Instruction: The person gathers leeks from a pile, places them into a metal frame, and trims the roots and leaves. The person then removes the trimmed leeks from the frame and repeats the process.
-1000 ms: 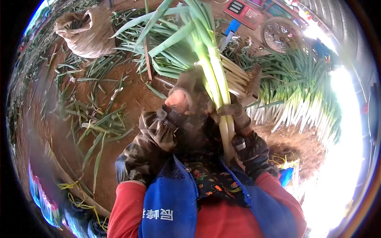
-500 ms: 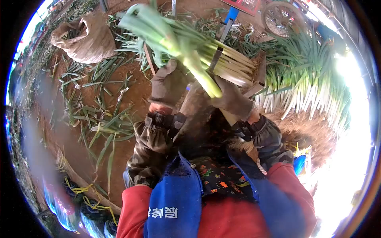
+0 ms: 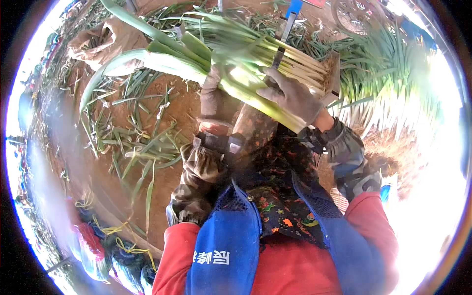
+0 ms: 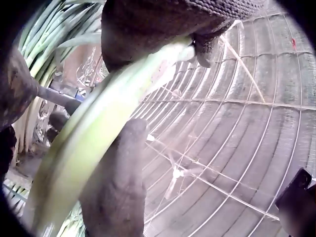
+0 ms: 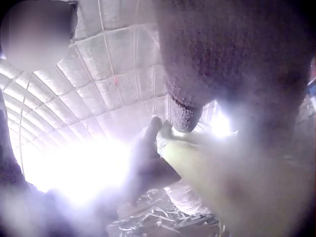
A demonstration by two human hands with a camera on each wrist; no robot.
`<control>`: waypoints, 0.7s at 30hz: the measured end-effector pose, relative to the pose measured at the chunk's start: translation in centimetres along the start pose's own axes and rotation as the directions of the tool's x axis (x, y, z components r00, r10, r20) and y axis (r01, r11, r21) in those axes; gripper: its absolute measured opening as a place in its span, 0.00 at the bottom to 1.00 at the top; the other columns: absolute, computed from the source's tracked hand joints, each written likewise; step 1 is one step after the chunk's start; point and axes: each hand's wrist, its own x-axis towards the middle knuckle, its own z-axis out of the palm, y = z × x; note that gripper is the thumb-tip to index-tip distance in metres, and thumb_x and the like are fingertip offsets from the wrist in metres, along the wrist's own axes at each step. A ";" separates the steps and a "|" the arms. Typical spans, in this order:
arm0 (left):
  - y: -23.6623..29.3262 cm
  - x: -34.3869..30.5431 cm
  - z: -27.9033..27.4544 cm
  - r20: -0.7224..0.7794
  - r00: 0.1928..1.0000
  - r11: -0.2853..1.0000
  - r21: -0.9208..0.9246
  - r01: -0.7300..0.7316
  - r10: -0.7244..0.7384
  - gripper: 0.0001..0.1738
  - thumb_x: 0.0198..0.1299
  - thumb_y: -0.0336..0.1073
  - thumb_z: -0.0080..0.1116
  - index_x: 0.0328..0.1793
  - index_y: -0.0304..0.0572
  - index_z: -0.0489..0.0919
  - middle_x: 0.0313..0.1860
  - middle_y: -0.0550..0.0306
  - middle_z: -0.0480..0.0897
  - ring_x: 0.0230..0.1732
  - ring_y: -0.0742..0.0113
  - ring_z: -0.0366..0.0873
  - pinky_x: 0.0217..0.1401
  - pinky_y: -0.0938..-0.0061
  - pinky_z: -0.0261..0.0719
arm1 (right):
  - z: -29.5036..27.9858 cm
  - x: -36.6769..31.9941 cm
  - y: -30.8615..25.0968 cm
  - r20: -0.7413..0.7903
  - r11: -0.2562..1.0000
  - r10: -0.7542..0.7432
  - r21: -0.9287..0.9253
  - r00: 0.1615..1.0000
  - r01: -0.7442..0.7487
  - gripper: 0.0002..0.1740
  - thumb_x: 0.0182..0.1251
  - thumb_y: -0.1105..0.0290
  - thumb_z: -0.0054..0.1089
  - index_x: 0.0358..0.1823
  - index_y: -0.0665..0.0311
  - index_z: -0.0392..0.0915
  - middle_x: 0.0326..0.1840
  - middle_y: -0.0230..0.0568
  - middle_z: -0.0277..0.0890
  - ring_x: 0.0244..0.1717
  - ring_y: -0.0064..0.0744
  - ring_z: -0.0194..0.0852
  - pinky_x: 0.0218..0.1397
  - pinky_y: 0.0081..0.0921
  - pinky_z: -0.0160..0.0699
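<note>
Both hands wear grey-brown gloves. My left hand (image 3: 211, 96) grips a few thick green onions (image 3: 248, 97) where the pale stalks turn to leaf; their leaves fan out toward the upper left. On the lower stalks rests my right hand (image 3: 297, 98), its fingers bent over them and its index and thumb parted. The left wrist view has the pale green stalk (image 4: 91, 131) running between gloved fingers. Up close in the right wrist view, the stalk (image 5: 207, 168) is blurred beneath a gloved fingertip (image 5: 185, 118).
Beyond the hands, a metal-framed rack (image 3: 333, 73) holds more green onions (image 3: 305, 66). A large pile of green onions (image 3: 388, 93) lies at the right. Loose trimmed leaves (image 3: 135, 140) litter the soil at left, near a tan sack (image 3: 96, 46). Tied bundles (image 3: 125, 258) sit at lower left.
The green onions have swung from nearly upright to slanting, leaves toward the upper left. My left hand has come up onto the stalks, and the right hand has moved up and right.
</note>
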 end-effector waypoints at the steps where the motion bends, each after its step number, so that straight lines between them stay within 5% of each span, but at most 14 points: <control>1: -0.3 -0.2 -0.1 0.005 1.000 1.000 0.012 0.009 -0.009 0.25 0.63 0.49 0.61 0.59 0.41 0.75 0.50 0.50 0.80 0.53 0.54 0.77 0.60 0.51 0.76 | 0.0 0.9 0.5 0.036 0.996 0.011 0.093 0.999 -0.014 0.32 0.66 0.47 0.59 0.55 0.70 0.70 0.33 0.58 0.78 0.34 0.51 0.79 0.38 0.42 0.75; 3: -0.8 -0.6 0.2 0.021 0.999 0.999 0.037 0.027 -0.027 0.25 0.63 0.50 0.61 0.57 0.39 0.75 0.48 0.52 0.80 0.53 0.55 0.77 0.60 0.53 0.76 | 0.6 1.9 0.6 -0.010 0.968 -0.027 0.251 1.000 0.029 0.23 0.65 0.55 0.63 0.43 0.71 0.75 0.27 0.52 0.77 0.26 0.43 0.75 0.33 0.38 0.71; 6: -0.9 -0.9 -0.5 0.051 0.998 0.999 0.042 0.021 -0.023 0.23 0.62 0.48 0.62 0.56 0.42 0.76 0.52 0.50 0.79 0.52 0.58 0.77 0.59 0.56 0.78 | -0.2 2.1 0.4 0.047 0.976 0.069 0.202 0.997 -0.077 0.19 0.64 0.58 0.63 0.42 0.70 0.76 0.27 0.52 0.77 0.26 0.42 0.76 0.33 0.39 0.71; 11: -0.1 -0.3 -1.2 0.121 0.992 0.999 -0.017 0.041 -0.039 0.26 0.63 0.56 0.58 0.51 0.40 0.75 0.38 0.56 0.76 0.46 0.57 0.76 0.56 0.54 0.76 | -0.6 0.0 -1.2 -0.005 0.956 0.114 0.274 0.994 -0.108 0.16 0.62 0.67 0.64 0.26 0.68 0.67 0.24 0.41 0.76 0.31 0.20 0.74 0.31 0.27 0.67; 14: 0.1 0.3 -2.2 0.133 0.990 0.995 -0.073 0.061 -0.051 0.24 0.63 0.54 0.59 0.52 0.43 0.74 0.35 0.59 0.76 0.42 0.61 0.78 0.57 0.54 0.79 | -0.7 -1.5 -0.3 -0.077 0.912 0.127 0.401 0.989 -0.086 0.10 0.63 0.68 0.63 0.31 0.67 0.74 0.28 0.34 0.79 0.35 0.19 0.75 0.36 0.25 0.71; 15: 0.0 0.4 -2.3 0.049 0.998 0.991 -0.129 0.044 -0.038 0.25 0.62 0.55 0.60 0.54 0.43 0.75 0.33 0.60 0.76 0.40 0.61 0.78 0.57 0.54 0.78 | -0.8 -2.7 -0.9 -0.096 0.772 0.220 0.626 0.971 -0.113 0.08 0.65 0.69 0.62 0.41 0.65 0.80 0.34 0.29 0.81 0.39 0.20 0.76 0.43 0.21 0.75; 16: 0.1 0.4 -2.4 0.053 0.998 0.991 -0.127 0.042 -0.036 0.25 0.61 0.54 0.60 0.55 0.43 0.75 0.32 0.60 0.76 0.39 0.62 0.78 0.57 0.54 0.78 | -1.0 -3.7 -0.1 -0.091 0.755 0.277 0.637 0.957 -0.158 0.15 0.66 0.68 0.61 0.52 0.66 0.80 0.41 0.31 0.81 0.43 0.21 0.76 0.49 0.20 0.76; 18: 0.4 0.5 -2.5 0.063 0.997 0.990 -0.132 0.047 -0.039 0.27 0.61 0.54 0.60 0.57 0.44 0.75 0.31 0.60 0.77 0.37 0.62 0.78 0.56 0.53 0.78 | -0.9 -5.5 2.7 -0.240 0.770 0.328 0.628 0.914 -0.112 0.16 0.65 0.69 0.62 0.54 0.64 0.78 0.48 0.35 0.80 0.48 0.22 0.76 0.52 0.24 0.77; 19: 0.8 0.5 -2.0 0.057 0.998 0.992 -0.118 0.033 -0.026 0.27 0.61 0.55 0.61 0.57 0.44 0.75 0.29 0.60 0.78 0.35 0.62 0.78 0.55 0.53 0.77 | -2.3 -6.4 3.6 -0.243 0.603 0.471 0.790 0.848 -0.109 0.18 0.65 0.68 0.63 0.55 0.64 0.77 0.50 0.36 0.79 0.50 0.25 0.76 0.55 0.26 0.78; 20: 1.4 0.7 -3.1 -0.009 1.000 0.995 -0.094 -0.021 0.021 0.26 0.60 0.57 0.60 0.40 0.38 0.74 0.30 0.55 0.77 0.37 0.58 0.76 0.59 0.53 0.74 | -4.1 -7.3 4.4 -0.214 0.411 0.604 0.909 0.768 -0.070 0.20 0.64 0.67 0.63 0.57 0.64 0.76 0.53 0.37 0.78 0.53 0.27 0.76 0.57 0.28 0.79; 21: 2.0 0.9 -4.3 -0.024 1.000 0.992 -0.125 -0.023 0.020 0.26 0.60 0.57 0.60 0.41 0.38 0.75 0.31 0.55 0.78 0.37 0.58 0.77 0.58 0.52 0.75 | -5.8 -8.3 5.0 -0.292 0.445 0.639 0.895 0.712 -0.033 0.21 0.64 0.66 0.64 0.57 0.63 0.75 0.53 0.37 0.78 0.53 0.29 0.77 0.58 0.28 0.79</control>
